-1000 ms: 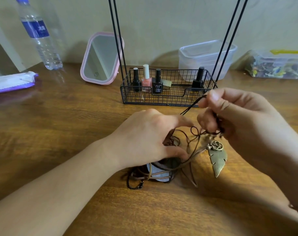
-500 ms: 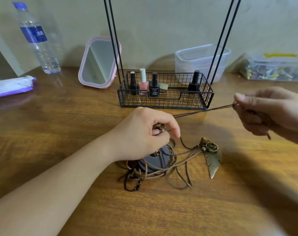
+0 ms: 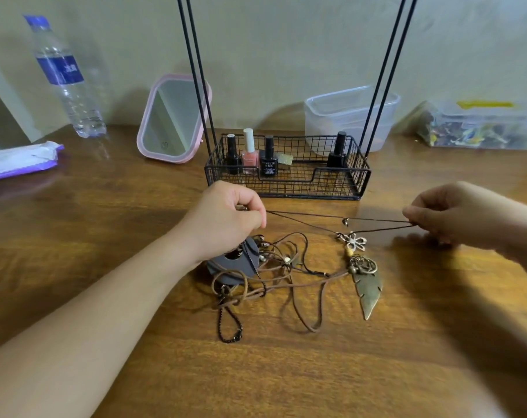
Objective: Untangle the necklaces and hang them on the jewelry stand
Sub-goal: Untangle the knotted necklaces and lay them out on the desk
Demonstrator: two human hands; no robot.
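- Nearest the front edge of the table point(image 3: 286, 372), a tangle of necklaces point(image 3: 265, 276) lay in a loose heap: brown cords, a black bead chain and a dark round pendant, with a brass leaf pendant point(image 3: 368, 289) at its right side.
- The left hand point(image 3: 226, 218) had finger and thumb pressed together on one end of a thin dark cord point(image 3: 310, 219); the right hand point(image 3: 464, 215) pinched the other end, so it ran taut above the heap.
- A small flower charm point(image 3: 353, 241) hung on that cord, just above the leaf.
- I judged the risk was here: the charm sat so close to the leaf's ring that a harder pull could snag it, drag the heap or tighten a knot.
- Farther back, the jewelry stand point(image 3: 286, 179) stood mid-table with nothing visible on its rods; its wire basket held four nail polish bottles point(image 3: 250, 155).
- By the far edge sat a clear plastic tub point(image 3: 351, 116), apparently empty, and a lidded box point(image 3: 482, 128) of mixed small items.
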